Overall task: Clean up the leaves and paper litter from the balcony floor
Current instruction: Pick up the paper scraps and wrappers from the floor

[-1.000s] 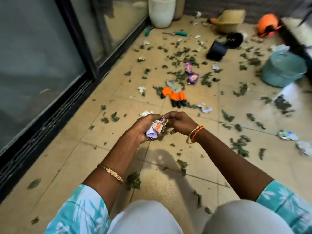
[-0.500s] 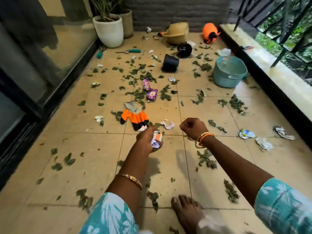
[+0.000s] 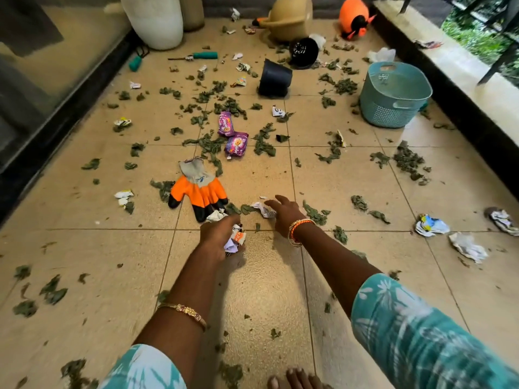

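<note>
Paper litter (image 3: 234, 239) in left hand (image 3: 217, 238)

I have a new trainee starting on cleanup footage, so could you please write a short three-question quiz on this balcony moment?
1. True or false: the left hand holds crumpled paper.
2. What does the right hand reach toward? A) the teal basket B) a paper scrap beside the orange glove C) the black pot
3. Fill in: two ____ snack wrappers lie on the floor beyond the glove.

Key: 1 true; 2 B; 3 purple.
</note>
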`<state>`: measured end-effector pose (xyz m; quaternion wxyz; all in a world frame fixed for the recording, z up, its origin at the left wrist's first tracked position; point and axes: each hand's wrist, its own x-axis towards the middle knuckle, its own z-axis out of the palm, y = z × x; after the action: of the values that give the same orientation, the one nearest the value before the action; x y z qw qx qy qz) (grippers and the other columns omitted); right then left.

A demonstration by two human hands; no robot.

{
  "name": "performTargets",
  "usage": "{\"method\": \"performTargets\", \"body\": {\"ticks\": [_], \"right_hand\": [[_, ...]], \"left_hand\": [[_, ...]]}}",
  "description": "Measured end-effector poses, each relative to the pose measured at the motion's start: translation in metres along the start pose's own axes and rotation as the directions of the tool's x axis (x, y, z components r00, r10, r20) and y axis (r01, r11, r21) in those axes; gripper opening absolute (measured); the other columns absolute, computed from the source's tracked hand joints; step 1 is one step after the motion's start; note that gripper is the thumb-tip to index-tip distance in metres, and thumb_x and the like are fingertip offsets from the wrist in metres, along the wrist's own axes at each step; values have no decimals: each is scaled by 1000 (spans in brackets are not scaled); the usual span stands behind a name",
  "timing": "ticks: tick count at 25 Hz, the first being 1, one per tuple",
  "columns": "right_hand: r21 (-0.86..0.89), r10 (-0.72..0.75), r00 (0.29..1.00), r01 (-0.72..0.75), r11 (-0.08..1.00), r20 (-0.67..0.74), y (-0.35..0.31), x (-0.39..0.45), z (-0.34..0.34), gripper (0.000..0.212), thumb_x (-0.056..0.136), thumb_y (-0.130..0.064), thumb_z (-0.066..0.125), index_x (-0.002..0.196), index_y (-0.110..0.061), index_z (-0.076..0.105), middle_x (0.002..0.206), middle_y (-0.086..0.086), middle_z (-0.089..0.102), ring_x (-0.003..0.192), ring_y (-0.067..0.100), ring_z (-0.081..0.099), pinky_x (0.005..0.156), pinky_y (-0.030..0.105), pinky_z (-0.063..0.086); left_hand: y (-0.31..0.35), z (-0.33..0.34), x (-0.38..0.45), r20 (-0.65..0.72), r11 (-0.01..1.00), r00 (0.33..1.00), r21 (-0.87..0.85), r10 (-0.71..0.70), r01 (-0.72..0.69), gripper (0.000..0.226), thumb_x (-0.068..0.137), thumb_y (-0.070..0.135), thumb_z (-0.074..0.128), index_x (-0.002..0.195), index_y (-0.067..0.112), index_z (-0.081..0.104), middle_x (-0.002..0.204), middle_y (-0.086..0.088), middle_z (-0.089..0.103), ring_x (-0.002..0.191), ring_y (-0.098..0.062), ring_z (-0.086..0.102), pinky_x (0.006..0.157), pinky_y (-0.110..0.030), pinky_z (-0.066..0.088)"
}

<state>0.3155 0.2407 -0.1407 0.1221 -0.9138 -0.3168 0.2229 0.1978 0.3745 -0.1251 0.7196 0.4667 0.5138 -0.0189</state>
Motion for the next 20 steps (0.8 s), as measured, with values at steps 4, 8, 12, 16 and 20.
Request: {"method": "performTargets", "body": {"ticks": [4, 8, 12, 16, 20], "right_hand": [[-72, -72, 988, 62, 995, -139, 20, 5, 20, 31, 92, -6, 48, 120, -6, 60, 126, 17, 54, 116, 34, 48, 95, 34, 41], [87, -29, 956, 57, 995, -291, 21, -2, 17, 22, 91, -11, 55, 108, -2, 67, 106, 22, 63, 98, 35, 59, 80, 31, 45], [560, 303, 842, -1, 828, -447, 12, -32, -2, 21, 89, -14, 60, 102, -1, 68, 100, 16, 67, 92, 26, 62, 77, 25, 42], [916, 375, 922, -66, 397, -96, 12, -73, -28, 22, 90, -7, 49, 71, -9, 59, 71, 7, 56, 64, 18, 52, 56, 25, 43], [929, 279, 952, -214, 303, 128, 17, -89, -28, 22, 90, -8, 46, 69, -12, 53, 70, 5, 50, 64, 16, 46, 55, 26, 39]], "left_hand": [[1, -5, -6, 27, 999, 999, -31, 46, -45, 15, 89, 11, 63, 89, 3, 50, 75, -18, 52, 23, -17, 41, 31, -11, 29], [-3, 2, -11, 97, 1000, 995, 1, 31, -31, 16, 89, 9, 60, 78, 6, 49, 71, -17, 52, 28, -17, 43, 32, -11, 27], [0, 8, -18, 220, 998, 975, -58, 23, -10, 18, 95, 12, 53, 80, 6, 49, 68, -13, 51, 31, -17, 44, 32, -11, 25], [8, 23, -34, 357, 997, 934, -75, 26, 1, 9, 95, 13, 52, 98, 12, 61, 89, -12, 66, 69, -24, 61, 42, -19, 42], [-2, 48, -47, 577, 996, 816, 90, -46, -7, 30, 93, 7, 46, 113, 20, 65, 110, -8, 65, 87, -26, 56, 52, -24, 50]]}}
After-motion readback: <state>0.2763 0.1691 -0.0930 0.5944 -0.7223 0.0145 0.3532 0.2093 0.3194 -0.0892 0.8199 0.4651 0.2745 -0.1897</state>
